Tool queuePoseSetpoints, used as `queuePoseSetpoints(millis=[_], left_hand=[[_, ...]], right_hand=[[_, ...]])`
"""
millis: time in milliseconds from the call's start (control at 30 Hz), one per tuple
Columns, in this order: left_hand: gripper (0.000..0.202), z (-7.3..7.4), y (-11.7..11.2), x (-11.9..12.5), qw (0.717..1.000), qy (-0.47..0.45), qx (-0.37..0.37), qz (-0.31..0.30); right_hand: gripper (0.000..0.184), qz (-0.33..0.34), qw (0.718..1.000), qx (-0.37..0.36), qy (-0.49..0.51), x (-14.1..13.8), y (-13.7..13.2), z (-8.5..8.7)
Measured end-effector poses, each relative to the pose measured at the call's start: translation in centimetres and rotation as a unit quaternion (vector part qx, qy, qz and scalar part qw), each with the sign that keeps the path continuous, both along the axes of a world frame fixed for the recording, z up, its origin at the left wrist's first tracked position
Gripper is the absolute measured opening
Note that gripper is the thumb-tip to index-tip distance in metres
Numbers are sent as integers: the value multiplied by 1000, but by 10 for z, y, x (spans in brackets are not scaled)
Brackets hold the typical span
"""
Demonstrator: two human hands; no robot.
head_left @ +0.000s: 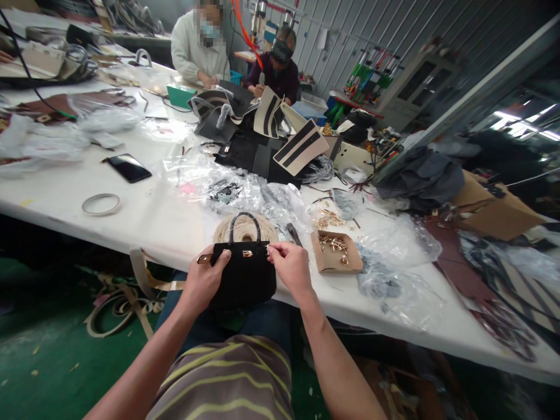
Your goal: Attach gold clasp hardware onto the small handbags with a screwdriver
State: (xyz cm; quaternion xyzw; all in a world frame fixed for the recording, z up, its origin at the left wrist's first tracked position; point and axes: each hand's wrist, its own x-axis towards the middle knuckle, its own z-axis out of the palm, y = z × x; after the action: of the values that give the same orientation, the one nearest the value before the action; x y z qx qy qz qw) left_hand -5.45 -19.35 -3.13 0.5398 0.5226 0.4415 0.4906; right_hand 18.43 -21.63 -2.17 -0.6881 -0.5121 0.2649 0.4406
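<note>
A black handbag (247,283) is held upright at the near edge of the white table (170,213).
From the left, a dark phone (130,167) is seen lying flat, with a pale ring of tape (101,204) just in front of it; next, the bag's upper left corner is grasped by the left hand (205,279), thumb pressed on the front, a gold-trimmed tab (204,259) jutting out beside the knuckles; in the middle, the handle (245,214) is stood up before a pale coil (221,230), the gold clasp (247,254) facing the wearer; now the upper right corner, pinched between thumb and fingertips of the right hand (291,265), though what small bright bit is caught there cannot be told; farther right, gold fittings (333,241) are held in an open cardboard box (324,265), with crumpled clear plastic (394,286) strewn beside it.
</note>
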Motion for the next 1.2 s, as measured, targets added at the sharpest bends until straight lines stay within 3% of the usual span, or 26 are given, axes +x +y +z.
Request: queuePoseSetpoints(millis=[200,433,567,800,900,1000,1067,1167,1200], left_hand=[[44,-12,-1,3,999,-34,-14,14],[35,1,-13,12,998,-15,26,49],[29,2,-23,17,996,-12,66,66],[28,5,-31,19,991,70,93,60],[32,6,-29,17,992,76,86,58],[36,3,-23,14,996,44,58,59],[40,1,-18,10,998,-20,18,58],[46,1,-16,5,989,-134,-39,45],[47,1,-16,3,985,-162,-51,35]], right_hand=[[17,13,999,-9,-39,-3,-3,2],[19,46,993,-40,-103,1,5,9],[20,68,987,-50,-135,1,10,14],[27,89,955,-60,-276,-14,18,24],[26,111,961,-49,-250,-10,18,22],[25,127,981,-28,-143,0,8,11],[38,56,996,-8,-67,5,-4,0],[102,-120,993,-4,0,5,-24,-15],[115,-146,989,-15,18,4,-29,-17]])
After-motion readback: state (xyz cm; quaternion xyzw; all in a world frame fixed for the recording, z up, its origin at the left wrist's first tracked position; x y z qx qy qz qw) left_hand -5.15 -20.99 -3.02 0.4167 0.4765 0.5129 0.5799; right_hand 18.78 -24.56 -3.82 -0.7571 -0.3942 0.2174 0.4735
